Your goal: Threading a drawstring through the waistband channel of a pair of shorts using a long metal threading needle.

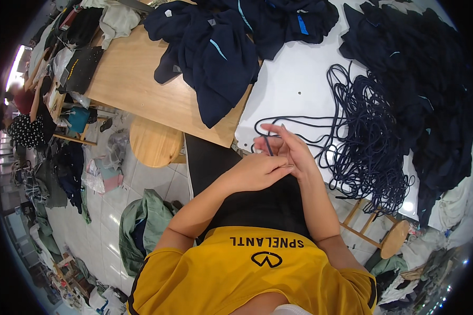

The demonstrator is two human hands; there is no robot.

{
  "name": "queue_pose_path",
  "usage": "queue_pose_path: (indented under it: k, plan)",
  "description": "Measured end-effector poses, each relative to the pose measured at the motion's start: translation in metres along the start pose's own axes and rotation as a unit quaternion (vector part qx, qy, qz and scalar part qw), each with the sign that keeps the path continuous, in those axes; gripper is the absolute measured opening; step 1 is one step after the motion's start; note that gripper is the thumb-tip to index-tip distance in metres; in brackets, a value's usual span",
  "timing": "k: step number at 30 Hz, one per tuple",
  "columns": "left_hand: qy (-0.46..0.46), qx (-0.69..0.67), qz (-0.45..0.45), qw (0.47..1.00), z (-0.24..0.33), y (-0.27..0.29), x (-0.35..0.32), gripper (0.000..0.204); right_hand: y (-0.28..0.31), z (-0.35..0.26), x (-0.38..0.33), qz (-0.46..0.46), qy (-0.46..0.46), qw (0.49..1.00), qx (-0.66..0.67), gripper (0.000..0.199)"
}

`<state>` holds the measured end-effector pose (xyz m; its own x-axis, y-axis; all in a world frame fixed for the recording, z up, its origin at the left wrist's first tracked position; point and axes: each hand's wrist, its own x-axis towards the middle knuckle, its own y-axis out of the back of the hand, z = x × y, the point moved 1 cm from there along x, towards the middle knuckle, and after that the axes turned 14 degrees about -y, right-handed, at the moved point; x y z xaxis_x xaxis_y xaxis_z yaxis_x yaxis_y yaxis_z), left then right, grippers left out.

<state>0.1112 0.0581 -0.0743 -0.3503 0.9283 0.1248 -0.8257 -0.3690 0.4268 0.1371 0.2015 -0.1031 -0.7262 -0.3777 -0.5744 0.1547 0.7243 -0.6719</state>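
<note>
A: Main thing first. What and where?
B: Navy cord (pixel 268 147). One strand sits between the two hands, in front of the torso by the white table's near edge.

A: Relative to the left hand (pixel 260 170)?
B: Strand drops into it from above. Fingers together, thumb toward the other palm. Fingertips mostly hidden, can't tell if they're clamped on the cord.

A: Right hand (pixel 295 149)?
B: Just beside the left, its palm turned toward it. Fingers apart and slightly curled, strand passing near them. Can't tell if they touch the cord.

A: Where's the rest of the cord?
B: Loop just beyond the fingertips, then lines run right to a tangled cord pile (pixel 370 142) on the white table (pixel 284 79). Some of the pile hangs over the near edge.

A: Around that?
B: Dark garment heap (pixel 431 89) right of the pile. Navy garments (pixel 220 63) with light-blue strips at the far side, partly on a wooden table (pixel 136 79) to the left.

A: Further out?
B: Round wooden stool (pixel 155 142) below the wooden table, another stool (pixel 395 239) lower right. Green cloth (pixel 142 226) near the left elbow. Yellow shirt (pixel 231 278) on the wearer. Another person (pixel 29 126) in spotted clothing, far left, well apart.
</note>
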Motion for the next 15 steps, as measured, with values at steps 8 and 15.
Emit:
queue_pose_path:
  k: [8, 15]
  plan:
    - [0.026, -0.068, 0.037, 0.997, -0.008, 0.005, -0.019, 0.024, 0.028, -0.026, -0.001, 0.065, 0.177, 0.971, 0.144, 0.027]
    - [0.048, -0.453, 0.46, 0.762, -0.018, 0.045, -0.036, 0.053, 0.018, -0.027, -0.028, 0.18, 0.235, 0.949, -0.111, 0.016]
